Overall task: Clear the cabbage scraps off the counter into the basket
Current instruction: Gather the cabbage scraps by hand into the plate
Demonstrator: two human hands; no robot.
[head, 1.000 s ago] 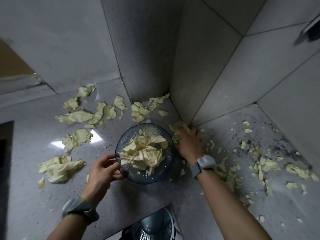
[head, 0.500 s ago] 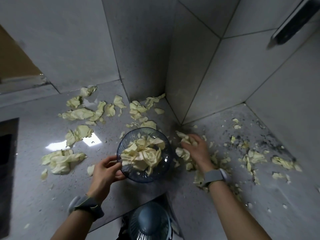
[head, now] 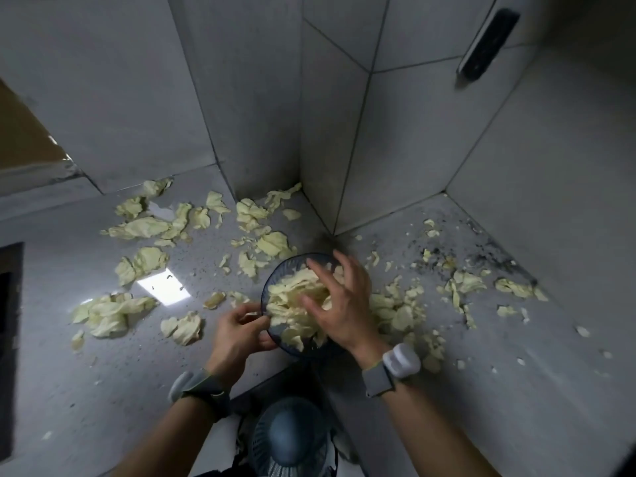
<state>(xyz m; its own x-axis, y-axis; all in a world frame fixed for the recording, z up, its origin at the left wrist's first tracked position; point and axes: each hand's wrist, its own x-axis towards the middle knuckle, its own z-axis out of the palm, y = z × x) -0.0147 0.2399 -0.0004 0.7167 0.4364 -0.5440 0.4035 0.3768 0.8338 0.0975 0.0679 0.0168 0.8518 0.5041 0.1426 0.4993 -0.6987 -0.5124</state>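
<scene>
Much cabbage (head: 296, 301) in the basket (head: 275, 273), left hand (head: 237, 335) pinching its rim, right hand (head: 340, 304) spread loose above, far rim hidden.

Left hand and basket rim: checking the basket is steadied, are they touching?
Touching. The head view shows the left hand with fingers curled onto the near-left rim of the basket, no gap between them.

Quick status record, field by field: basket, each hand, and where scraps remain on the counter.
basket: dark round mesh, on the counter near the inner corner, heaped with cabbage
left hand: pinching the basket's near-left rim
right hand: spread open over the basket, fingers apart, palm down on the heap
scraps left of basket: many large leaves
scraps right of basket: pile beside the basket, smaller bits beyond
task: unfinished
</scene>
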